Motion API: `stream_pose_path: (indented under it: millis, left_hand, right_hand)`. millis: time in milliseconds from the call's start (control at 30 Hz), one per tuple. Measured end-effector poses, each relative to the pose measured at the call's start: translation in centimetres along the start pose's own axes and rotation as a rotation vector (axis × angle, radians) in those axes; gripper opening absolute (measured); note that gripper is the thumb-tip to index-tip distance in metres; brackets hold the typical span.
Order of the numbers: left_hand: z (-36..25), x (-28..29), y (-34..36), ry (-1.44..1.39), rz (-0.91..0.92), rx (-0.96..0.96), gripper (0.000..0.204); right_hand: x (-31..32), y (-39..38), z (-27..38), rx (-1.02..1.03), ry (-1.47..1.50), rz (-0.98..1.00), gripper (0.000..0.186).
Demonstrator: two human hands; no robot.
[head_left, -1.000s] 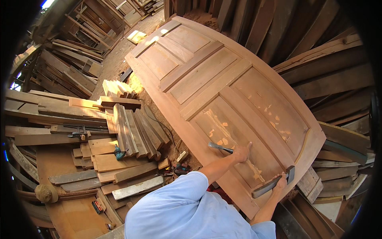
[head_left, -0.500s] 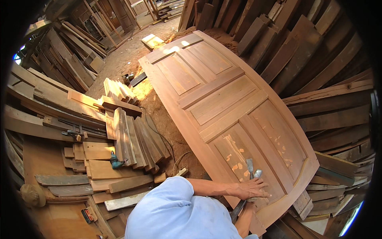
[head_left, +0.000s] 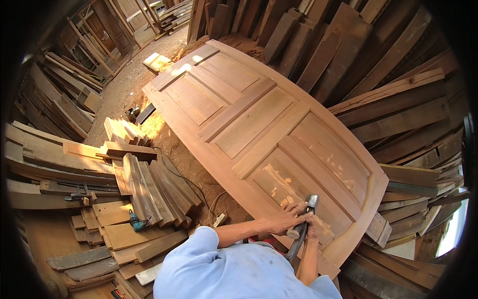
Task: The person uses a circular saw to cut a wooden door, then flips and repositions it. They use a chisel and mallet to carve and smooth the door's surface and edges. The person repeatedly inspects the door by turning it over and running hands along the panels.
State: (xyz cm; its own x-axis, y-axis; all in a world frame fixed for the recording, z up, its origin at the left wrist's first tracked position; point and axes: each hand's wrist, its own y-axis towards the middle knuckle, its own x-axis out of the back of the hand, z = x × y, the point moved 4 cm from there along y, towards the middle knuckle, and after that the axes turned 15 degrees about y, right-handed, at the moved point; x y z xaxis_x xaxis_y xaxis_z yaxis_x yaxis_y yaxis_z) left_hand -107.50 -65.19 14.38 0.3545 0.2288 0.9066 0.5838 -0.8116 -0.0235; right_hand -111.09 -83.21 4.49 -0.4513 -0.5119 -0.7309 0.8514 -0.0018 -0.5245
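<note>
A wooden panel door (head_left: 249, 164) lies in front of me, with pale patches scattered over its near panels. My right hand (head_left: 313, 230) is closed around a tool with a rounded grey metal head (head_left: 311, 201) and a dark handle (head_left: 296, 247); its exact kind is unclear. Over the near left panel, my left hand (head_left: 288, 218) reaches across toward this tool, fingers stretched out and slightly blurred. Just below its palm shows a small round end (head_left: 293, 232), partly hidden by my hands. No scraper blade shows now.
Stacked boards (head_left: 154, 184) lie to the left, with a teal power tool (head_left: 137, 221) on them. A cable (head_left: 191, 184) runs along the dirt floor beside the door. Upright planks (head_left: 343, 55) lean at the far right, and more timber (head_left: 403, 124) is piled on the right.
The view has shifted, so the door sits further left. My left hand has moved off my right wrist toward the tool's head. The grey-bladed scraper seen earlier is out of sight.
</note>
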Motion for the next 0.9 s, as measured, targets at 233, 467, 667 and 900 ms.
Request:
stream_pose_path:
  millis: [233, 467, 667, 900]
  left_hand:
    - [12.2, -6.6, -8.4, -0.16, -0.224, 0.435, 0.012]
    - [11.4, -3.9, -7.1, 0.022, -0.1, 0.754, 0.021]
    - [10.4, -6.0, 0.1, -0.085, 0.061, 0.552, 0.025]
    - [15.4, -8.0, 10.2, 0.197, 0.071, 0.057, 0.067]
  right_hand:
    - [0.3, -0.2, 4.6, -0.038, -0.132, 0.043, 0.042]
    - [4.3, -0.6, 7.7, 0.026, -0.171, -0.039, 0.039]
    - [5.9, -0.6, 8.2, 0.062, -0.277, -0.155, 0.031]
    - [6.3, -5.7, 6.5, 0.347, -0.135, -0.369, 0.032]
